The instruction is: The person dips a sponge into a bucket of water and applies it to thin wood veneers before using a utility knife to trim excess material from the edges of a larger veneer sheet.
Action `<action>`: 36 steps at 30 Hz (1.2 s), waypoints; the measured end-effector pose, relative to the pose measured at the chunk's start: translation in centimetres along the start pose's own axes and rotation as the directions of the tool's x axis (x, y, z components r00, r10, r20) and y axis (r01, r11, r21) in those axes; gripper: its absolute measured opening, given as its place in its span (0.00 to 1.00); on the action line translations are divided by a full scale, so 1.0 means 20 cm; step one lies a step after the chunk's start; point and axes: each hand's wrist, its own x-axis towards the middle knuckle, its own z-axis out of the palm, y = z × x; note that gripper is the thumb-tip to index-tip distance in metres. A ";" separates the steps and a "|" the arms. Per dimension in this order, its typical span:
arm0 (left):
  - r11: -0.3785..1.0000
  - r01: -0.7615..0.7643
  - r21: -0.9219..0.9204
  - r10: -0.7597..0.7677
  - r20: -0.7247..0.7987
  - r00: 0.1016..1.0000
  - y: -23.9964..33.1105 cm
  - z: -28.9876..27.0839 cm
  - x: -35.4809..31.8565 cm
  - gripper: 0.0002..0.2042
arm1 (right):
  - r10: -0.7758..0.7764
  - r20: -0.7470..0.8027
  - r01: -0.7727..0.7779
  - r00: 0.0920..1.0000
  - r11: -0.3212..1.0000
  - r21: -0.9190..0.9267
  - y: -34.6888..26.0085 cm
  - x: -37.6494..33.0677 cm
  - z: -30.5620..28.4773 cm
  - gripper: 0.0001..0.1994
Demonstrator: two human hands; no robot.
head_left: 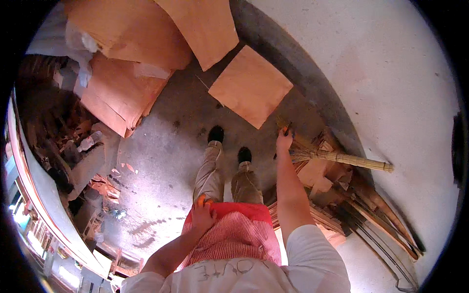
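The straw broom (356,160) lies right, across wood scraps (317,176), just beside the right hand (285,139), its arm stretched far (I cannot tell what those fingers grip, if anything). The left hand (202,215) rests near, on the red apron (239,210), finger closure unclear. Farther, a square sheet (251,87) lies floored; stacked sheets (119,90) crowd far left. Dark lettering marks the white shirt (312,259).

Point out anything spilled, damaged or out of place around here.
Torn reddish-brown scraps litter the concrete floor at left, ragged and loose, so they look spilled. Beyond them, a clear plastic bottle lies on its side among dark debris, seemingly discarded.
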 end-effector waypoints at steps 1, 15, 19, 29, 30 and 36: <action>1.000 -0.013 -0.010 0.013 -0.004 1.000 0.01 -0.01 0.00 0.21 | -0.076 0.055 0.078 0.996 0.997 -0.025 0.08 -0.05 -0.04 0.21; 0.917 0.214 -0.336 -0.290 -0.194 0.937 0.13 -0.09 -0.72 0.19 | -0.400 0.717 0.743 0.571 0.624 -0.243 0.22 -0.99 -0.62 0.23; 0.880 0.223 -0.419 -0.381 -0.344 0.858 0.07 0.07 -1.19 0.20 | -0.552 0.700 0.855 0.453 0.493 -0.164 0.07 -1.14 -0.74 0.19; 0.750 0.097 -0.654 -0.438 -0.381 0.814 -0.15 -0.08 -1.64 0.19 | -0.506 0.770 0.889 0.388 0.425 -0.168 0.08 -1.61 -1.01 0.12; 0.759 0.075 -0.647 -0.414 -0.391 0.822 -0.21 -0.14 -1.66 0.19 | -0.529 0.773 0.910 0.350 0.386 -0.147 0.07 -1.65 -1.01 0.13; 0.611 0.016 -0.792 -0.453 -0.333 0.827 -0.78 -0.15 -2.10 0.19 | -0.480 0.793 0.926 0.375 0.153 -0.345 0.03 -2.10 -0.62 0.17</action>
